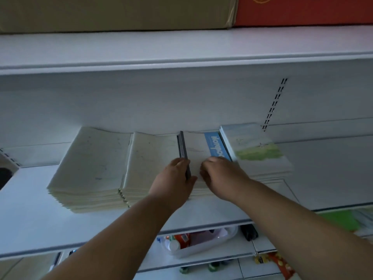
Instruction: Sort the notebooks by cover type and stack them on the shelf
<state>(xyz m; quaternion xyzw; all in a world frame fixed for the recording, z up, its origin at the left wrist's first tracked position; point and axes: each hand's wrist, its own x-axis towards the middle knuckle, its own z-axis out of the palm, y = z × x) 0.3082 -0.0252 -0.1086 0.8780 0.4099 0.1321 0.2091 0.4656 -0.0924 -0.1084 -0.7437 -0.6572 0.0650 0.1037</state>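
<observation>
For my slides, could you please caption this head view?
Left hand grips upright dark notebooks between plain-cover stacks on the shelf; right hand steadies neighbouring stack.

I see a smooth white painted-metal shelf (60, 215); matt cream paper notebook stacks (88, 164); a glossy landscape-print cover (256, 146); a dull brown cardboard box (113, 13); a clear, shiny plastic tub (203, 247) below

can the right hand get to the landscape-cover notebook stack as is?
Probably yes. The right hand rests on the blue-striped notebook stack directly beside the landscape-cover notebook stack, whose top lies bare with nothing between them.
</observation>
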